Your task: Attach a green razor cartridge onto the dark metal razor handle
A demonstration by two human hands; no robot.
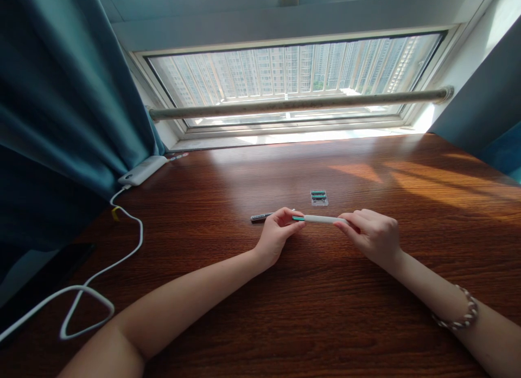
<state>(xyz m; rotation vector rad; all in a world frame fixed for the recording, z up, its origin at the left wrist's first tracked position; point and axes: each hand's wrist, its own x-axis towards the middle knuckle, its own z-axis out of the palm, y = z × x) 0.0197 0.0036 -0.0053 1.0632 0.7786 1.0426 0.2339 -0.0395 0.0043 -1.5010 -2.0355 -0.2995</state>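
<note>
Sunlit, grained red-brown wooden bench (244, 313) below a window (285, 74): one smooth, slim white rod with a green-striped end (321, 219) held over it.
From where I stand, the left hand (277, 234) pinches the green-striped end and the right hand (370, 234) the plain end, well apart; whether the rod's parts are fully joined, I can't tell. Green-striped pieces sit untouched in a small clear plastic case (319, 203) beyond; a narrow dark-and-silver stick (259, 218) lies partly hidden behind the left hand.
</note>
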